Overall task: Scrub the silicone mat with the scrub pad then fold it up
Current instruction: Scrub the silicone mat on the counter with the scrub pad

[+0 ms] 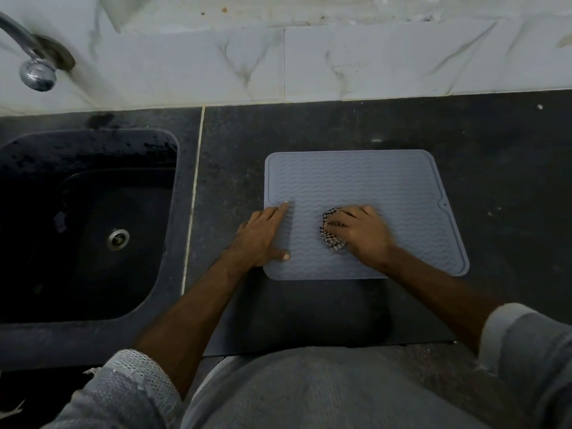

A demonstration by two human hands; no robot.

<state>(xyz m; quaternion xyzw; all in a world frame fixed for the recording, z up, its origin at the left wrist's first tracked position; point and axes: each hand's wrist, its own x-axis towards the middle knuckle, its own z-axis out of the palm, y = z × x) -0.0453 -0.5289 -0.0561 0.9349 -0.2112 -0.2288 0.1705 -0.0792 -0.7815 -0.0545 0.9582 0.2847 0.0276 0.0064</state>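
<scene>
1. Two hands work on the silicone mat (356,181), which lies flat and unfolded on the dark desk (495,150), to the right of the sink (86,224).
2. Left hand (261,235) lies flat at the mat's left edge, fingers straight and together, forefinger and thumb tip on the ribbed surface, holding nothing; its forearm runs back toward the body at a slant.
3. Right hand (360,229) sits palm-down near the mat's middle, fingers curled over the scrub pad (331,232), pressing it onto the mat; the checked pad shows only at the hand's left side.
4. Right forearm crosses the mat's near edge, angling out to a rolled sleeve (526,342) at the right.
5. Faucet (34,57) juts from the marble wall (340,66) above the sink.
</scene>
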